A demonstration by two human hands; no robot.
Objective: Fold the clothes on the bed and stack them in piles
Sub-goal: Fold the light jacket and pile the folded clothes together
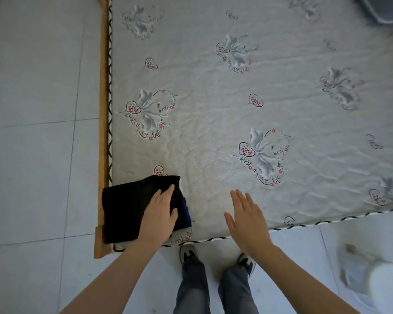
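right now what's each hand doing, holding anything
Left hand: open, flat on the folded black clothes.
Right hand: open, fingers straight, holding nothing, over the bed.

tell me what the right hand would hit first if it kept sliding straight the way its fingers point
Probably nothing solid: the right hand points up and slightly left over bare mattress. Only printed flower motifs lie along that line, and the folded black pile sits off to its left. Its height above the mattress is unclear.

We see a folded black garment (125,209) of matt, soft cloth, a mattress (213,105) covered in slightly shiny, wrinkled printed fabric, a bed frame (103,123) of smooth light wood, and a floor (32,155) of smooth pale tiles.
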